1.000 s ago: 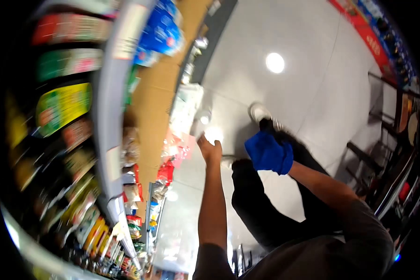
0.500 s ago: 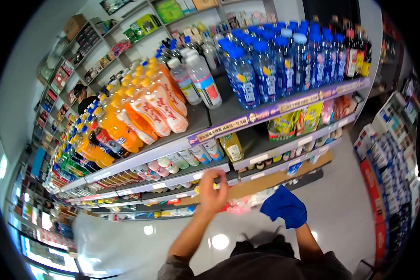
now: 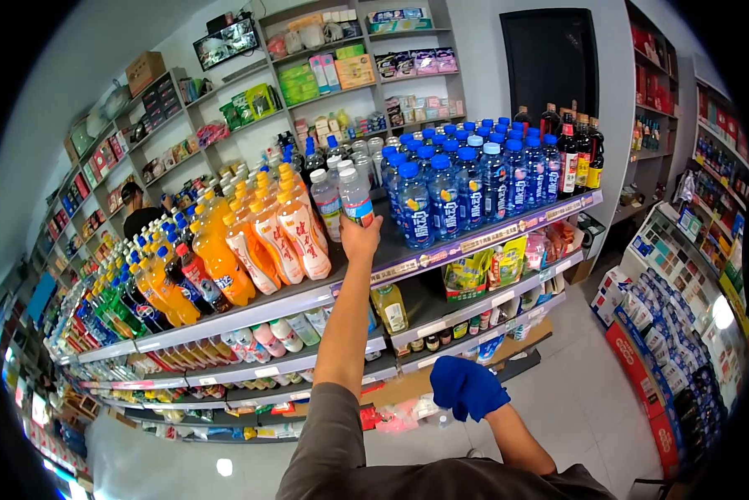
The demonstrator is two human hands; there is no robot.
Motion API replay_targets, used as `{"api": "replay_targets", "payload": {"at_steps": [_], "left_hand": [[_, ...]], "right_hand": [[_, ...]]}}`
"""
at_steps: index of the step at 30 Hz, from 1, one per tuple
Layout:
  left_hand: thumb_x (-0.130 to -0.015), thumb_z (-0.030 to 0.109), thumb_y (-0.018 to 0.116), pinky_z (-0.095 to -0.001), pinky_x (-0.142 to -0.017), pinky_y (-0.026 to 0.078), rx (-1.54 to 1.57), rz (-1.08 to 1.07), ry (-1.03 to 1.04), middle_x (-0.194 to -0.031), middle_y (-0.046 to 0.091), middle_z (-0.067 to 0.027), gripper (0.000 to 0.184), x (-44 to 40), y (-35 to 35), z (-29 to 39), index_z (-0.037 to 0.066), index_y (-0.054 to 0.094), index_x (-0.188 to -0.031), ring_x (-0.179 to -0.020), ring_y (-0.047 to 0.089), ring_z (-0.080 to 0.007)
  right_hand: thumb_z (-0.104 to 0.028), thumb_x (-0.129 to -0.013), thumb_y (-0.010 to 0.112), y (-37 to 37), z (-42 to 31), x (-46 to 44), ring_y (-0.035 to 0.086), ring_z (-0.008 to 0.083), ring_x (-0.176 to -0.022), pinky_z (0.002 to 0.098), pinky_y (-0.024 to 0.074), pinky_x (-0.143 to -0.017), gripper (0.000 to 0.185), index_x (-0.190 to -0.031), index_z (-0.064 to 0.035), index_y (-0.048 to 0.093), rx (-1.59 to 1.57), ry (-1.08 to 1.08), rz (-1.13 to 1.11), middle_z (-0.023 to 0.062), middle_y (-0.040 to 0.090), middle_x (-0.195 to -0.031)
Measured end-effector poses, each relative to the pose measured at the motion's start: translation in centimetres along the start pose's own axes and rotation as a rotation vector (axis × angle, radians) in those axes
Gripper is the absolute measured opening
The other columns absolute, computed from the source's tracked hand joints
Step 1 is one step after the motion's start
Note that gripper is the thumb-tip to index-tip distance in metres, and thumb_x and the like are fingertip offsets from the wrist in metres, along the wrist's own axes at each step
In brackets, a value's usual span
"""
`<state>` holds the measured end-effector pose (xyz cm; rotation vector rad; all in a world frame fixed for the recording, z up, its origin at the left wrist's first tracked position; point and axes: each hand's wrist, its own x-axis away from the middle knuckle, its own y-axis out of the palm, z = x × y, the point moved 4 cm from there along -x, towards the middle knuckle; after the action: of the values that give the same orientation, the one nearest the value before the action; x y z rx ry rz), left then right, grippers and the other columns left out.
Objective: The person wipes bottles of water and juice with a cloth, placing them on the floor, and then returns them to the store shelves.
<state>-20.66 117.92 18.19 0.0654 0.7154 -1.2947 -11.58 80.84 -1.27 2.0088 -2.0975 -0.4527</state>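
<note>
My left hand (image 3: 361, 239) reaches to the top shelf, its fingers wrapped round the lower part of a clear bottle (image 3: 355, 193) with a white cap and a blue and red label. Just left of it is a similar bottle (image 3: 325, 202). Orange-and-white bottles (image 3: 302, 236) stand farther left, and blue-capped bottles (image 3: 414, 206) to the right. A blue cloth (image 3: 466, 388) covers my right hand (image 3: 474, 390), low in front of the lower shelves; its fingers are hidden.
The long shelf edge (image 3: 466, 247) runs across in front of me, with lower shelves of goods beneath. At the back left is a person (image 3: 139, 210). Red boxes (image 3: 637, 375) stand on the floor at the right.
My left hand has risen from low over the floor to the top shelf and closed on a bottle. The view has swung up from the floor to the shelves. The blue cloth remains at my right hand.
</note>
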Motion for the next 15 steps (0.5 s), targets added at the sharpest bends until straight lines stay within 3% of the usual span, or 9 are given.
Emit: {"api": "replay_targets", "payload": {"at_steps": [1, 3, 7, 9, 13, 15], "left_hand": [[-0.069, 0.039, 0.086, -0.049, -0.096, 0.048, -0.031, -0.029, -0.004, -0.119, 0.061, -0.0311, 0.08, 0.0, 0.3, -0.3, -0.007, 0.049, -0.122, -0.111, 0.06, -0.0455], [-0.07, 0.04, 0.085, -0.0481, -0.093, 0.049, -0.094, -0.036, -0.005, -0.114, 0.066, -0.0274, 0.073, -0.2, 0.5, -0.6, -0.004, 0.051, -0.118, -0.107, 0.064, -0.0433], [-0.07, 0.036, 0.086, -0.0485, -0.091, 0.051, -0.04, -0.085, -0.05, -0.112, 0.068, -0.0259, 0.073, 0.1, 0.0, -0.6, -0.001, 0.053, -0.124, -0.104, 0.066, -0.0422], [-0.069, 0.036, 0.086, -0.048, -0.089, 0.052, -0.039, -0.095, -0.058, -0.107, 0.07, -0.0242, 0.068, 0.4, -1.0, 0.1, 0.0, 0.057, -0.119, -0.101, 0.068, -0.0408], [-0.068, 0.036, 0.088, -0.045, -0.086, 0.054, 0.027, -0.139, 0.095, -0.104, 0.071, -0.0235, 0.057, 1.5, -2.8, 1.4, 0.0, 0.065, -0.105, -0.097, 0.07, -0.0382], [-0.067, 0.036, 0.089, -0.0447, -0.085, 0.054, 0.045, -0.174, 0.125, -0.103, 0.072, -0.0232, 0.058, 2.0, -3.4, 1.9, -0.001, 0.065, -0.105, -0.096, 0.07, -0.0376]], "right_hand": [[-0.008, -0.095, 0.059, 0.2, 0.0, 0.6, 0.067, 0.0186, -0.096, 0.0301, 0.0537, -0.085, 0.028, -0.121, 0.0014, 0.064, -0.077, 0.067, 0.044, 0.0093, 0.07, -0.107], [-0.009, -0.096, 0.058, -0.5, 0.3, 0.5, 0.067, 0.0181, -0.098, 0.0305, 0.0538, -0.087, 0.031, -0.125, 0.0005, 0.063, 0.114, 0.036, 0.092, 0.0091, 0.071, -0.111], [-0.013, -0.094, 0.06, -0.8, -0.8, -0.2, 0.069, 0.0208, -0.099, 0.0319, 0.0531, -0.091, 0.026, -0.117, -0.0024, 0.067, 0.417, -0.08, 0.039, 0.0102, 0.073, -0.108], [-0.007, -0.091, 0.059, 0.1, -2.7, 0.1, 0.069, 0.0232, -0.097, 0.032, 0.0531, -0.09, 0.021, -0.109, -0.0024, 0.069, 0.607, -0.146, 0.116, 0.0109, 0.073, -0.101], [-0.005, -0.093, 0.057, 0.5, -4.5, -2.6, 0.067, 0.0201, -0.088, 0.0318, 0.0525, -0.08, 0.009, -0.095, -0.0043, 0.066, 0.343, -0.305, -0.009, 0.0073, 0.068, -0.089], [-0.011, -0.096, 0.06, 0.5, -4.5, -4.6, 0.063, 0.0171, -0.081, 0.0305, 0.0501, -0.072, 0.009, -0.089, -0.0065, 0.063, -0.007, -0.181, 0.119, 0.0033, 0.062, -0.083]]}}
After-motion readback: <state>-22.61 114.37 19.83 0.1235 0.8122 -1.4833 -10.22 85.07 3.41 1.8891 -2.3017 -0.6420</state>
